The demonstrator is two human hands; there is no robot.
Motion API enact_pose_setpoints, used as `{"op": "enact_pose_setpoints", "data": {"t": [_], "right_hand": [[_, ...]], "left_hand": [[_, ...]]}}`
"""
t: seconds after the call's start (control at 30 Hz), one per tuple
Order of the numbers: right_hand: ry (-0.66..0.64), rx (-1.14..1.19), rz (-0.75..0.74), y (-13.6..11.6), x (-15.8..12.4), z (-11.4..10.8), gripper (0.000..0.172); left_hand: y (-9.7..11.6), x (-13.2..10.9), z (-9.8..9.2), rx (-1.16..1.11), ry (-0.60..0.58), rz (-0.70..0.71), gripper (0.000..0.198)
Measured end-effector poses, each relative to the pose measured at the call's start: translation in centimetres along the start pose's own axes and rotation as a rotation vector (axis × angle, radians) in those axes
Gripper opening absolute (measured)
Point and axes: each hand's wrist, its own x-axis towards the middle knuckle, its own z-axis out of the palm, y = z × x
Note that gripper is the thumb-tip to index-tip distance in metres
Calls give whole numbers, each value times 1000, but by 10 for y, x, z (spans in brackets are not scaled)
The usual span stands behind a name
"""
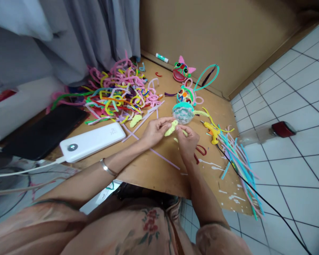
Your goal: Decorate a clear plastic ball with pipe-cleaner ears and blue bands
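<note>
Over the middle of the table, a pale yellow pipe cleaner (170,129), wound into a short thick shape, sits between my two hands. The fingers of my left hand (154,131) pinch it from the left. My right hand (187,140) grips its right side, and a loose yellow length shows by those fingers. Just beyond my fingertips lies a round piece (183,114) with a turquoise edge and a whitish, glue-like surface. Another wound yellow piece (135,120) rests to the left. A dark red pipe cleaner (202,150) lies partly hidden behind my right hand.
Loose pipe cleaners (122,88) heap at the back left; more lie in a bundle (239,166) along the right edge. A yellow glue gun (212,132) trails a black cord. Two animal faces (181,71), a glue stick (162,58) and a white power bank (93,142) are on the table.
</note>
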Motion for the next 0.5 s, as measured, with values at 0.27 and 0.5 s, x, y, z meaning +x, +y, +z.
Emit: {"op": "enact_pose_setpoints", "data": {"t": [0.27, 0.5], "right_hand": [[13, -37, -6, 0, -4, 3, 27], [-54, 4, 54, 2, -11, 7, 27]], "left_hand": [[7, -2, 0, 82, -21, 34, 47], [10, -6, 2, 233, 37, 132, 42]]}}
